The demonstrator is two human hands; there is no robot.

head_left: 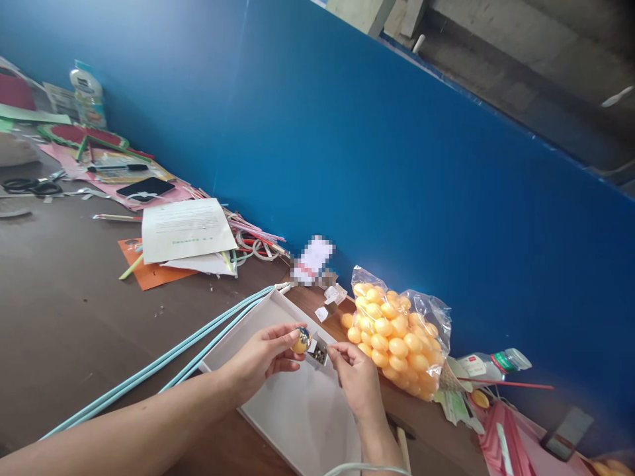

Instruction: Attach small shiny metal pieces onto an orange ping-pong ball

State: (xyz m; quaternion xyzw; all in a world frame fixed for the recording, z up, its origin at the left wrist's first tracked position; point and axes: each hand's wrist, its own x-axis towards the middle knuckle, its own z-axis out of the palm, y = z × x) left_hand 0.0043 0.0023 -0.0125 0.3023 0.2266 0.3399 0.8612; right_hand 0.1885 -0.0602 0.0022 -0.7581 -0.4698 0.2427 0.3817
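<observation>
Just beside ball (300, 341), blurry box (318, 356) contents

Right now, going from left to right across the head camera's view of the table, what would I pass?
Along the table: scissors → black phone → white printed sheet → left hand → orange ball in its fingers → right hand → bag of orange balls → clear bottle lying on its side.

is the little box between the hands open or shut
Open: the small box shows dark contents inside, between the right hand and the left hand holding an orange ball.
</observation>
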